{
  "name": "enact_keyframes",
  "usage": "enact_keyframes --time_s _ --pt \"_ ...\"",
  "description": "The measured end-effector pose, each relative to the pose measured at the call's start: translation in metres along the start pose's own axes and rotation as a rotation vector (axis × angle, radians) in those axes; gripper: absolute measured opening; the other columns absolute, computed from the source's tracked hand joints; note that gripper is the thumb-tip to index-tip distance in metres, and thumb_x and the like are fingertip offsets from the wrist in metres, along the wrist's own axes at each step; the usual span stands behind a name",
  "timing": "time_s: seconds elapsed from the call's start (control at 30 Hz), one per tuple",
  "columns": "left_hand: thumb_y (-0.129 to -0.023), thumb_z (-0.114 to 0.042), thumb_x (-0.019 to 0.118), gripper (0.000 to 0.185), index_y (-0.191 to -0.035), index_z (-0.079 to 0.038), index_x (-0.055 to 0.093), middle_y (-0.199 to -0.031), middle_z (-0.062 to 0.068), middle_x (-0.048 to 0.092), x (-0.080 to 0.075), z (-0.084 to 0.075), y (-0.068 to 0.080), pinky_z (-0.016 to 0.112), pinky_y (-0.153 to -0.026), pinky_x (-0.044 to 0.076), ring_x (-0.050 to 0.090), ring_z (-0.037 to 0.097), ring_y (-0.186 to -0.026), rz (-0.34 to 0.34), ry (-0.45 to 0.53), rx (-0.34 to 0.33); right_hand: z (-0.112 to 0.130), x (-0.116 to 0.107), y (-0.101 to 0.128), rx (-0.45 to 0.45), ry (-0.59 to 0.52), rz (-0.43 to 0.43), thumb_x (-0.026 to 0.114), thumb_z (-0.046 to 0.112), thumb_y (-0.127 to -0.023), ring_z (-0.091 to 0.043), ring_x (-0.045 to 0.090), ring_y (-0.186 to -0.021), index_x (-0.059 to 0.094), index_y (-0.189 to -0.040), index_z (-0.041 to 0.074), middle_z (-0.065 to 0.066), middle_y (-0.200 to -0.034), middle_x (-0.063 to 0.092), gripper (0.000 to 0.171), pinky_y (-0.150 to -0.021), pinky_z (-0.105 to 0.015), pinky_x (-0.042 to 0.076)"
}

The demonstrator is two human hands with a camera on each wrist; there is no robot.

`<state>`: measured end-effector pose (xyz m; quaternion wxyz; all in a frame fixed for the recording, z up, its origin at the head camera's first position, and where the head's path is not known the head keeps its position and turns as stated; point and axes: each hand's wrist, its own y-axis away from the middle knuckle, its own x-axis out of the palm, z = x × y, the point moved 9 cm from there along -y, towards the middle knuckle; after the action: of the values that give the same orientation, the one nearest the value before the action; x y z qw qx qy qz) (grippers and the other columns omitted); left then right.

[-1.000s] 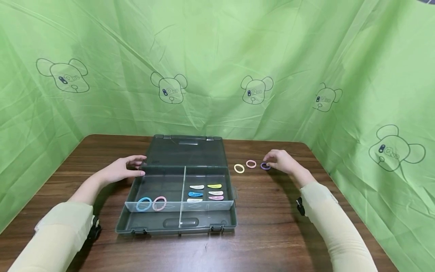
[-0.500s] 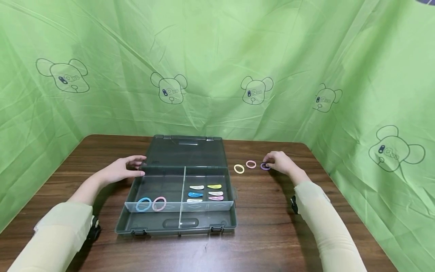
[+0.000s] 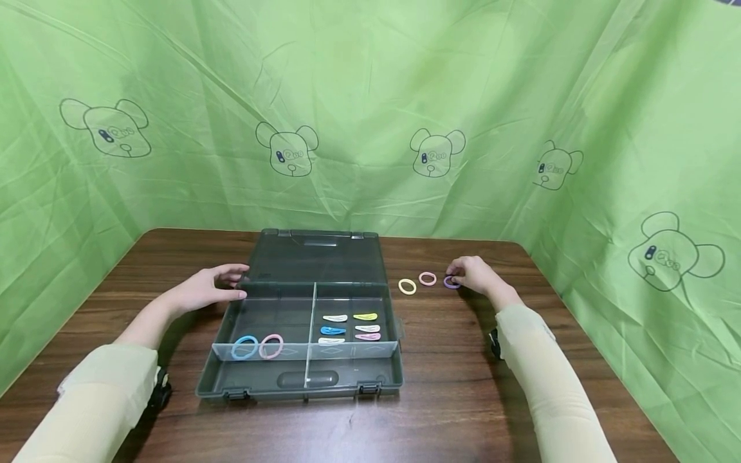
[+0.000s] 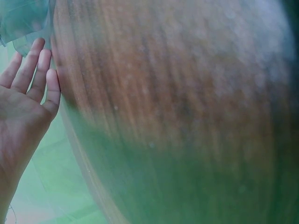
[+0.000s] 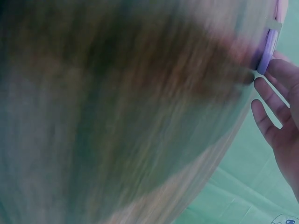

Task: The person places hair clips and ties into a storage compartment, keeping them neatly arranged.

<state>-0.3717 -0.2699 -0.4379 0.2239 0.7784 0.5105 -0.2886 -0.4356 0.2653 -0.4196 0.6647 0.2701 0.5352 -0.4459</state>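
An open dark grey plastic box [image 3: 301, 388] lies in the middle of the wooden table, its lid [image 3: 318, 257] folded back flat. My left hand [image 3: 242, 283] rests with straight fingers [image 4: 35, 65] against the box's left side by the hinge. A blue hair tie [image 3: 245, 347] and a pink one [image 3: 271, 346] sit in the left compartment. Several coloured hair clips [image 3: 350, 328] fill the right one. My right hand [image 3: 457, 274] pinches a purple hair tie [image 3: 449, 282] [image 5: 265, 57] that lies on the table right of the box.
A yellow hair tie [image 3: 408, 287] and a pink hair tie [image 3: 428, 279] lie between the box and the purple one. Green cloth with bear prints [image 3: 434, 154] hangs behind and on both sides of the table [image 3: 463, 399].
My right forearm has shifted slightly left while the hand stays at the purple hair tie. The left hand and the box have not moved.
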Motion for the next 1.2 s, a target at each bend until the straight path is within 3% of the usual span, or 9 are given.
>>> enact_keyframes --time_s 0.17,0.63,1.03,1.2 --pt "-0.086 -0.039 0.068 0.068 -0.142 -0.012 0.04 -0.131 0.018 0.053 0.0 -0.001 0.001 0.052 -0.097 0.037 0.047 0.034 -0.123 0.005 -0.001 -0.009 0.0 0.001 -0.001 0.016 -0.016 0.011 0.072 -0.002 -0.077 -0.022 0.066 -0.084 0.071 -0.088 0.005 -0.006 -0.084 0.071 0.013 -0.08 -0.043 0.049" --pt "-0.086 -0.039 0.068 0.068 -0.142 -0.013 0.04 -0.131 0.018 0.053 0.0 0.0 0.0 0.053 -0.097 0.037 0.047 0.034 -0.123 0.008 0.0 -0.013 0.01 -0.001 -0.002 -0.096 0.063 -0.031 0.069 -0.008 -0.072 -0.024 0.063 -0.078 0.069 -0.078 0.007 -0.006 -0.078 0.068 0.016 -0.072 -0.041 0.049" --pt "-0.085 -0.041 0.068 0.07 -0.143 -0.013 0.039 -0.132 0.018 0.052 0.001 0.002 -0.001 0.053 -0.098 0.036 0.046 0.034 -0.124 0.01 0.003 -0.014 0.019 -0.003 -0.003 -0.141 0.05 0.016 0.068 -0.01 -0.073 -0.023 0.063 -0.075 0.068 -0.077 0.005 -0.01 -0.076 0.068 0.015 -0.07 -0.039 0.049" --pt "-0.085 -0.04 0.068 0.069 -0.142 -0.013 0.04 -0.132 0.018 0.053 0.001 0.003 -0.002 0.053 -0.098 0.037 0.046 0.034 -0.124 0.008 0.002 -0.01 0.023 -0.003 -0.004 -0.135 0.031 0.065 0.07 -0.008 -0.074 -0.017 0.06 -0.069 0.068 -0.076 0.005 -0.006 -0.072 0.066 0.013 -0.067 -0.033 0.049"
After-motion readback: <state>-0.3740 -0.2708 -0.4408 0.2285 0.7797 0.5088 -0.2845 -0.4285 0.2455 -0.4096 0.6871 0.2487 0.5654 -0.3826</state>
